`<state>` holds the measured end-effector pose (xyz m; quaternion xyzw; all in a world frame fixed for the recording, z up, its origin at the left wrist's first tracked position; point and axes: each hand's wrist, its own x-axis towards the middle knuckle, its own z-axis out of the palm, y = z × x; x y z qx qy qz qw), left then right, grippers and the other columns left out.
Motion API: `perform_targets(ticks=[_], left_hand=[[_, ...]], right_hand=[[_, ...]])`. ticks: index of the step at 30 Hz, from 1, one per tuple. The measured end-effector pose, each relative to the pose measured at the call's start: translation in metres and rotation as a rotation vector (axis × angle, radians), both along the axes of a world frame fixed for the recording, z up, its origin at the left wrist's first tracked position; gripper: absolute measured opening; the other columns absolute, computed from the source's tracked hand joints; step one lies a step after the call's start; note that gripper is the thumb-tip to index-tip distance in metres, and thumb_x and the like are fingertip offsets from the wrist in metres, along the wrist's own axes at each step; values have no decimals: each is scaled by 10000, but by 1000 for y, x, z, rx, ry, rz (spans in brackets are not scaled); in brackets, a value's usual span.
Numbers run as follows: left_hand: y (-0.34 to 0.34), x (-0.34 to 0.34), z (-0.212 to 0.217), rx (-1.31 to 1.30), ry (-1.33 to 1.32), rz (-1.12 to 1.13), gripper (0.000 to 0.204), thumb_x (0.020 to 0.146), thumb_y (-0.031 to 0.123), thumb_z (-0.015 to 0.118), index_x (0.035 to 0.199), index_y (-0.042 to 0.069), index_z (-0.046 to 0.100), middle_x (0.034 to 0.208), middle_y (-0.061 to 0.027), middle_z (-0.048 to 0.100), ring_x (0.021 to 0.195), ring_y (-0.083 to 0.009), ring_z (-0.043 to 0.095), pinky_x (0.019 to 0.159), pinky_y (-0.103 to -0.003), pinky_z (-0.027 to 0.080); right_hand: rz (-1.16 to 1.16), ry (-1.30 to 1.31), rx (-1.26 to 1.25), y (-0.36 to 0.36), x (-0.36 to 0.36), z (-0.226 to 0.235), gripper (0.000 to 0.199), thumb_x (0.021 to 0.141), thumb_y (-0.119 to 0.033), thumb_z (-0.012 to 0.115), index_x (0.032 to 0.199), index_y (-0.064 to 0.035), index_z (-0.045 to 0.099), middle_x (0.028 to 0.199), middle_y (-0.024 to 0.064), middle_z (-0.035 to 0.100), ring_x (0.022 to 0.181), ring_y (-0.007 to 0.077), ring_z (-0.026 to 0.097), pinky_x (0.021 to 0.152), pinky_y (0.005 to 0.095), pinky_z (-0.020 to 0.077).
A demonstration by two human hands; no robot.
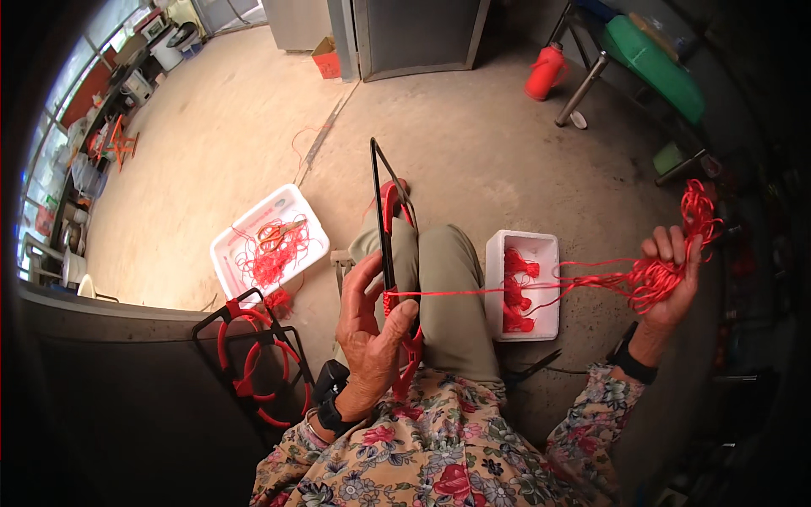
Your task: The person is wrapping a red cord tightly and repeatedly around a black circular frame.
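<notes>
My left hand (pixel 369 348) is closed round one bar of a black frame (pixel 383 221), which stands upright over my lap. Red cord is wound tightly round that bar (pixel 389 302) beside my thumb. A curved red-wrapped part (pixel 391 203) shows on the frame's far side. Far out to the right, my right hand (pixel 678 291) grips a looped bundle of red cord (pixel 655 283), with more loops rising above the fingers. One strand runs taut from the frame to the bundle. Other strands hang slacker between the bundle and a white foam box (pixel 549 328).
The foam box holds several red cord bunches (pixel 518 291). Left of my knees, a white tray (pixel 221 253) holds tangled red cord and scissors (pixel 283 234). Another black frame with red rings (pixel 253 359) leans nearby. A red thermos (pixel 547 72) stands by a table leg.
</notes>
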<state>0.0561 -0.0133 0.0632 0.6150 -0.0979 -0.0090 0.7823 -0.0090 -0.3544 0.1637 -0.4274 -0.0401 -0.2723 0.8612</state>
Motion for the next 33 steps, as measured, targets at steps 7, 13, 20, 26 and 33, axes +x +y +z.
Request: perform_targets(ticks=[7, 13, 20, 26, 33], left_hand=[[1, 2, -3, -9, 49, -34, 552, 855, 47, 641, 1357, -39, 427, 1328, -112, 467, 1266, -202, 439, 1024, -346, 395], [7, 4, -5, 14, 36, -30, 538, 850, 41, 648, 1339, -39, 441, 1297, -104, 485, 1210, -185, 478, 997, -343, 424], [11, 11, 3, 523, -298, 138, 457, 734, 20, 703, 1173, 40, 578, 1152, -131, 499, 1025, -242, 553, 835, -341, 492], [13, 22, 0, 688, -473, 182, 147, 743, -9, 683, 881, -9, 633, 1018, -119, 532, 907, -225, 580, 754, -323, 494], [21, 20, -17, 74, -100, 200, 79, 899, 55, 617, 869, -17, 609, 965, -41, 583, 822, -84, 540, 730, -216, 447]], right_hand=[[29, -39, 164, -119, -31, -12, 252, 1008, -229, 446, 1112, -8, 508, 780, 5, 415, 751, 146, 414, 745, 314, 385], [13, 80, 198, -143, -41, -15, 274, 1023, -204, 415, 1126, 31, 511, 636, -8, 316, 574, 92, 347, 580, 258, 361], [131, 27, 47, -140, -35, 30, 251, 1031, -169, 380, 1106, 41, 495, 623, -7, 284, 508, 76, 283, 477, 231, 297], [229, -125, -122, -107, -26, 110, 258, 1034, -131, 347, 1164, 70, 445, 678, 5, 278, 540, 81, 280, 512, 231, 313], [77, 274, -275, -140, 0, 46, 300, 1013, -276, 446, 1194, -44, 504, 975, 39, 538, 889, 169, 517, 798, 308, 475]])
